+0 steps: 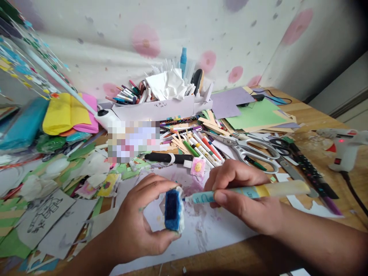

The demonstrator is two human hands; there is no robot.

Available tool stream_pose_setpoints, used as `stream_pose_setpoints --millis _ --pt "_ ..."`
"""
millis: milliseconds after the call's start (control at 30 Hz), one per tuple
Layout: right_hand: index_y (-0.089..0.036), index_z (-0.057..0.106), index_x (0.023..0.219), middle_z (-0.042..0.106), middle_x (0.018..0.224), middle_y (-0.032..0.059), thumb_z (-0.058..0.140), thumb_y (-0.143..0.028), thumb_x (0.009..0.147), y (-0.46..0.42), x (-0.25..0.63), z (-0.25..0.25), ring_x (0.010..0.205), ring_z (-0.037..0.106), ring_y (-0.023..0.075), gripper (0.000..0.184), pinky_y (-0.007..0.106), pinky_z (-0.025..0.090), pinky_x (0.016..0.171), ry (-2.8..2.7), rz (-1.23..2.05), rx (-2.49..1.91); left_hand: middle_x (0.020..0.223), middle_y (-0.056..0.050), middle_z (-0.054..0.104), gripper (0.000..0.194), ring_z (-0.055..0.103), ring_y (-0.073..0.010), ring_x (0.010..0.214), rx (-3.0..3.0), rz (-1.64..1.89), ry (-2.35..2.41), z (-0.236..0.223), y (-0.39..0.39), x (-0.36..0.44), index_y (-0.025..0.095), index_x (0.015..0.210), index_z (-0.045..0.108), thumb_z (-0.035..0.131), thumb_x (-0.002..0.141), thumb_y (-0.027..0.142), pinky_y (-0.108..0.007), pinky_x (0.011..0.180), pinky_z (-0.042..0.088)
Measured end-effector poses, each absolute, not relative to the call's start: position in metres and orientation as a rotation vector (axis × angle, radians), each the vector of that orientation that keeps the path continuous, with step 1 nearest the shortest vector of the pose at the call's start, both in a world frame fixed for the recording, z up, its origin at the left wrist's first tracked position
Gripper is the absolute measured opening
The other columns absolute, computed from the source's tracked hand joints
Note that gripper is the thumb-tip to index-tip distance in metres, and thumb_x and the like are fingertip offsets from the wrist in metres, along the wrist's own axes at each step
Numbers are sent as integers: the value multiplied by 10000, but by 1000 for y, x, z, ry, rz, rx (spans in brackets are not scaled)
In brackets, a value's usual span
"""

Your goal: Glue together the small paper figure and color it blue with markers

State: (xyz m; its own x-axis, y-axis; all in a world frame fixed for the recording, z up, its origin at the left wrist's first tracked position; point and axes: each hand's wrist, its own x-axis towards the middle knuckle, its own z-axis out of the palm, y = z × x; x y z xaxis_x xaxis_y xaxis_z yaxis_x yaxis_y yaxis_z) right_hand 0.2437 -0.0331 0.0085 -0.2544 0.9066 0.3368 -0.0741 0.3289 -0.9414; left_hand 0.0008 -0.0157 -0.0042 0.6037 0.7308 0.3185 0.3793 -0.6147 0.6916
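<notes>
Between the thumb and fingers of my left hand (pixel 143 222) is a small blue block (pixel 172 210) with a dark blue rectangle on its face and a white, rough edge on the right. My right hand (pixel 241 195) grips a marker (pixel 250 192) with a light blue and yellow barrel. Its blue tip points left, at the block's white edge; whether it touches I cannot tell. Beneath both hands lies a white paper sheet (pixel 195 237) with smudges. Just beyond them sits a small pink and yellow square piece (pixel 198 167).
Silver scissors (pixel 258 150) and several markers (pixel 205 147) lie beyond my right hand. A glue gun (pixel 345 149) with a red light stands at the right. A white box (pixel 155 110) of pens is at the back. Paper scraps (pixel 54 226) cover the left side.
</notes>
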Motion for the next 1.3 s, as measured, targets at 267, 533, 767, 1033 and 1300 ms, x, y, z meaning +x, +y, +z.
stream_pose_setpoints --millis 267,533,767,1033,1300 --pt "-224 532 750 633 651 13 632 -162 825 -37 243 9 584 597 176 140 292 405 504 -1530 1168 -735 1042 -31 587 634 560 -241 925 2081 835 805 -9 -16 -1 303 1227 560 708 616 220 -378 819 452" --pt "-245 546 818 624 687 7 596 -138 834 -42 243 12 606 600 170 119 299 454 531 -1588 1088 -694 951 -35 593 576 543 -211 808 1791 797 742 -11 -14 2 280 1174 625 747 664 518 -323 688 465" --pt "-265 619 826 645 690 38 652 -246 845 -46 239 19 652 652 219 42 339 494 538 -1604 917 -769 889 -33 596 553 524 -190 742 1740 765 713 -6 -14 3 246 1117 660 775 629 480 -310 642 473" --pt "-258 658 870 650 697 52 681 -189 811 -45 239 23 653 650 224 94 389 538 601 -1636 924 -719 842 -25 592 513 511 -181 711 1762 746 727 -1 -12 3 217 1045 681 769 619 490 -295 616 462" --pt "-262 678 848 644 679 47 680 -227 835 -46 238 21 686 662 231 37 371 528 601 -1557 972 -725 849 -23 587 521 531 -186 733 1784 747 715 -1 -13 3 220 1067 675 795 604 425 -292 634 462"
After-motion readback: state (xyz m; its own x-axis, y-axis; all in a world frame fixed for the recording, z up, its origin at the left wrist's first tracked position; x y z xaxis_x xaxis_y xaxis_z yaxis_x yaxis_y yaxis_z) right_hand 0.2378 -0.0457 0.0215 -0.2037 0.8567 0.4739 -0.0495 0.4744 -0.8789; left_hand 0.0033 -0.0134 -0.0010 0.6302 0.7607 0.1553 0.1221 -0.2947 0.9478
